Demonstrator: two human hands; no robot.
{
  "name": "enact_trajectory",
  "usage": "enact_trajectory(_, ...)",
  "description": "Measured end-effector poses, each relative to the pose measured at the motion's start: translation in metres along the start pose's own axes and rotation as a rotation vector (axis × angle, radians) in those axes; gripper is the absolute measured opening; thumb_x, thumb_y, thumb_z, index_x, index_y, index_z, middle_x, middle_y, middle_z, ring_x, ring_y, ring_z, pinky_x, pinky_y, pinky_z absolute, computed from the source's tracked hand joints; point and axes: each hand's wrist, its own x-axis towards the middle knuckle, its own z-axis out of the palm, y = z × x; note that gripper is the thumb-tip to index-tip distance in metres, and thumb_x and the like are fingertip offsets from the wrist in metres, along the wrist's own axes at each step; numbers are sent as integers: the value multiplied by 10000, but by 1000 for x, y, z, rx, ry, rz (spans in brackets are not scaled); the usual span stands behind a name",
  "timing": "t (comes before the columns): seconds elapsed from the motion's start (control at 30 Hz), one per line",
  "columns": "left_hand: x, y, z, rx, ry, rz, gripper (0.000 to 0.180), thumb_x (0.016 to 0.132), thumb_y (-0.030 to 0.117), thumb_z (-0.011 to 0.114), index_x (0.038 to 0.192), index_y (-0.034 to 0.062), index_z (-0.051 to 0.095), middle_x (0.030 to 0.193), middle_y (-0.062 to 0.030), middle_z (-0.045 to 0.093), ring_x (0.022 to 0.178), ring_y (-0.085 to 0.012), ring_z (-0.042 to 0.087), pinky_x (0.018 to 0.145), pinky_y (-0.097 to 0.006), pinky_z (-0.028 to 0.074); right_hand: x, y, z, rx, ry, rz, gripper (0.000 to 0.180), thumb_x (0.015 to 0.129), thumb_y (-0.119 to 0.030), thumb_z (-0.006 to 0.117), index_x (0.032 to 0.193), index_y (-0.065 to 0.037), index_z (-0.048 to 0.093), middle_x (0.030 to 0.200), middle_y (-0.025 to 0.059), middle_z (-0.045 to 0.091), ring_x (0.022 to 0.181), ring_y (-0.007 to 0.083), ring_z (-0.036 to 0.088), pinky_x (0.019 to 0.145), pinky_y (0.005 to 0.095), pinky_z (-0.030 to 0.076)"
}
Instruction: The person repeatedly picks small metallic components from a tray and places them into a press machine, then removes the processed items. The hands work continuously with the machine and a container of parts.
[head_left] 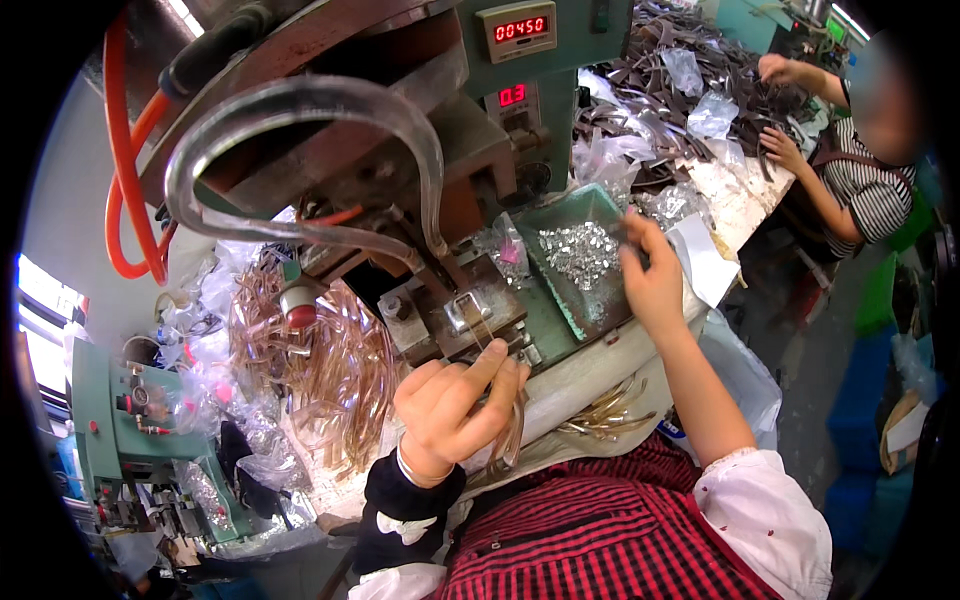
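Observation:
My left hand (455, 412) is closed, its thumb and forefinger pinching a translucent brownish plastic strip (513, 437). One end of that strip reaches the small metal die (467, 312) of a bench press, and the rest hangs below my fingers. Over the right edge of a green tray (553, 297) my right hand (655, 285) is raised, thumb and fingers apart, slightly blurred, with nothing visible in it. Small shiny metal pieces (580, 255) lie heaped inside the tray. A small clear bag (510, 252) with something pink sits between die and tray.
A clear hose (300, 90) loops above the die. Many loose plastic strips (335, 385) cover the bench at left; more strips (605, 412) lie near my lap. Across the bench, a co-worker's hands (785, 150) handle dark strips (665, 95). A second green machine (140, 420) stands left.

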Motion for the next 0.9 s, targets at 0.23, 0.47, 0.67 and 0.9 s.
enact_trajectory(0.23,-6,8,-3,-23,16,-113,235,750,52,834,954,53,718,1047,-122,746,569,-112,595,476,-250,418,-23,-6,7,-396,-113,-206,130,742,-66,768,843,-56,685,886,102,631,906,322,608,797,443,487)
enact_trajectory(0.47,-88,31,-54,192,23,-399,259,776,-23,795,1023,30,737,992,-141,759,785,-238,712,683,-315,544,-26,9,18,-435,-49,-356,125,796,-54,746,873,-42,649,880,123,645,839,335,627,732,439,493)
enact_trajectory(0.67,-221,-158,-174,712,374,-1059,167,883,53,700,1043,13,724,977,-107,677,871,-244,646,797,-349,516,-22,5,19,-102,-27,-175,250,884,18,697,1132,-13,692,932,130,694,826,244,663,761,347,526)
enact_trajectory(0.9,-328,-252,-218,749,34,-1491,207,759,197,777,917,64,791,812,-132,751,752,-301,717,760,-399,556,-21,-7,28,-208,4,-262,115,861,2,702,975,-16,711,889,127,684,822,293,650,760,369,517)
